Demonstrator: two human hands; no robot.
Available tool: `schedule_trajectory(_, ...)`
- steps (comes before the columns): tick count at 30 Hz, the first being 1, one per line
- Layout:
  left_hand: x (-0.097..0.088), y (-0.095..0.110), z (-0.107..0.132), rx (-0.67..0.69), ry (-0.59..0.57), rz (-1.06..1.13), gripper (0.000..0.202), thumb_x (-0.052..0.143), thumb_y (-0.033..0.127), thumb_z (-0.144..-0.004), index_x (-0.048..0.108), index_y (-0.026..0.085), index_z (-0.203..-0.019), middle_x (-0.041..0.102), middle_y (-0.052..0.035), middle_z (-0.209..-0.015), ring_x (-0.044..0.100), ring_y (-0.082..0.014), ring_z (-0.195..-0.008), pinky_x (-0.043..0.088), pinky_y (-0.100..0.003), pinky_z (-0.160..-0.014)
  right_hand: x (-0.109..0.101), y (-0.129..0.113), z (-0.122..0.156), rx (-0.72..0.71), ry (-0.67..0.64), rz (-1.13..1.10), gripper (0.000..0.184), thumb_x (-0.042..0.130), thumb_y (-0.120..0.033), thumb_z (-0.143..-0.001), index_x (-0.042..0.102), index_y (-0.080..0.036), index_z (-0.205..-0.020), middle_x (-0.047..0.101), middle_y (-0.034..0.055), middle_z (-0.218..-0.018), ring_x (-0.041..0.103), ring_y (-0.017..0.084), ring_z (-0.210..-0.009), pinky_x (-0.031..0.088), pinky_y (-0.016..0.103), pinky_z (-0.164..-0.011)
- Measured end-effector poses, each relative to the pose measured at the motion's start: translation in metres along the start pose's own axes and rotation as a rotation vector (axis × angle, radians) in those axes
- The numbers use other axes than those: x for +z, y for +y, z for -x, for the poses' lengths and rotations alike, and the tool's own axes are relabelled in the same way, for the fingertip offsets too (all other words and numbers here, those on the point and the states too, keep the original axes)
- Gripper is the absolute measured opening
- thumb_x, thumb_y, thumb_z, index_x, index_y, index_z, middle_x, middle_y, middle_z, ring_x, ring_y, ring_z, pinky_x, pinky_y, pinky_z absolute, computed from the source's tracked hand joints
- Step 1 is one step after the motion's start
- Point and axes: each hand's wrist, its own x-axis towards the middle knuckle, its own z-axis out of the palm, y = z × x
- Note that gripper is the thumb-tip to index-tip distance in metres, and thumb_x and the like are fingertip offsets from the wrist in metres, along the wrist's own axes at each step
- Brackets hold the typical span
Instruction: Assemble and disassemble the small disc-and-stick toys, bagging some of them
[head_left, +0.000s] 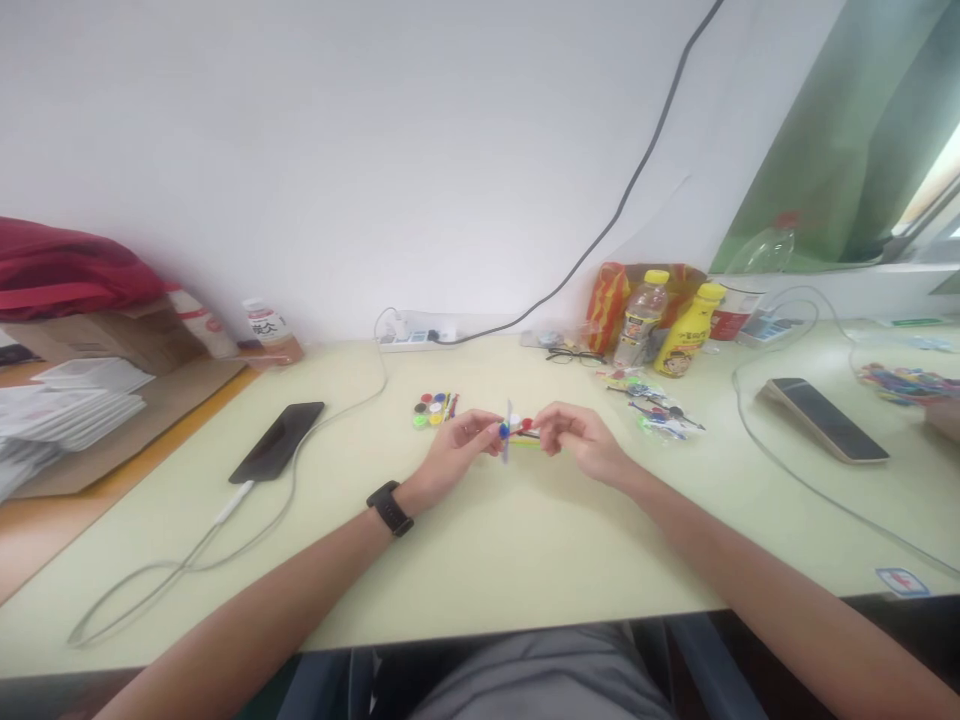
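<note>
My left hand [459, 447], with a black watch on the wrist, pinches a small blue round piece [505, 431] above the table. A thin, pale translucent strip [508, 447] stands upright against that piece. From the right, my right hand [589, 440] has its thumb and index finger closed at the end of a thin red stick [523, 428] that points toward the blue piece. Whether stick and blue piece are joined is too small to tell. Behind the hands lie a white round piece and thin sticks, partly hidden. Coloured round caps [427, 409] lie in a group left of them.
Plastic bags of small parts [660, 412] lie right of my hands, near eyeglasses [574, 356] and two yellow-capped bottles [690, 330]. A phone [277, 442] on a white cable is at left. Another dark device [829, 418] rests at right. A power strip [420, 333] sits along the wall.
</note>
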Motion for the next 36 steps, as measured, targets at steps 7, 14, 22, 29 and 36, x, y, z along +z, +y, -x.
schedule_trajectory(7, 0.002, 0.004, 0.001, 0.008, -0.109, 0.033, 0.034, 0.074, 0.043, -0.093, 0.073, 0.016, -0.113, 0.074, -0.0102, -0.101, 0.069, -0.0189, -0.087, 0.058, -0.033, -0.082, 0.009, -0.005, 0.006, -0.045, -0.171, 0.172, 0.030, 0.065, -0.026, -0.093, 0.064, -0.024, -0.123, 0.072, 0.0099, -0.114, 0.068, 0.023, -0.102, 0.055, 0.040, -0.088)
schedule_trajectory(14, 0.002, 0.003, 0.001, -0.019, -0.109, 0.043, 0.033, 0.075, 0.042, -0.093, 0.072, 0.016, -0.112, 0.074, -0.0086, -0.097, 0.069, -0.0183, -0.087, 0.057, -0.033, -0.083, 0.008, -0.004, 0.007, -0.092, -0.126, 0.236, 0.038, 0.063, -0.030, -0.096, 0.058, -0.026, -0.134, 0.070, 0.0073, -0.107, 0.066, 0.020, -0.090, 0.054, 0.036, -0.080)
schedule_trajectory(22, 0.002, 0.002, 0.001, -0.016, -0.104, 0.048, 0.032, 0.075, 0.043, -0.092, 0.072, 0.015, -0.108, 0.073, -0.0077, -0.091, 0.067, -0.0172, -0.082, 0.055, -0.031, -0.081, 0.011, -0.007, 0.007, -0.033, -0.077, 0.146, 0.055, 0.066, -0.046, -0.095, 0.051, -0.028, -0.145, 0.060, -0.0004, -0.087, 0.053, 0.015, -0.067, 0.047, 0.029, -0.065)
schedule_trajectory(29, 0.002, 0.003, 0.001, -0.026, -0.074, 0.034, 0.030, 0.075, 0.043, -0.092, 0.072, 0.015, -0.105, 0.072, -0.0062, -0.089, 0.066, -0.0157, -0.080, 0.054, -0.030, -0.079, 0.001, -0.026, 0.005, -0.013, -0.398, 0.132, 0.065, 0.048, -0.059, -0.102, 0.054, -0.021, -0.050, 0.050, 0.0033, -0.063, 0.048, 0.017, -0.064, 0.044, 0.034, -0.068)
schedule_trajectory(36, 0.001, 0.002, 0.001, 0.002, -0.103, 0.016, 0.032, 0.073, 0.041, -0.095, 0.074, 0.018, -0.118, 0.074, -0.0079, -0.100, 0.067, -0.0160, -0.084, 0.054, -0.030, -0.082, 0.013, -0.006, 0.003, -0.003, -0.106, 0.166, 0.029, 0.070, -0.049, -0.093, 0.064, -0.023, -0.104, 0.065, 0.0011, -0.085, 0.057, 0.016, -0.071, 0.046, 0.029, -0.066)
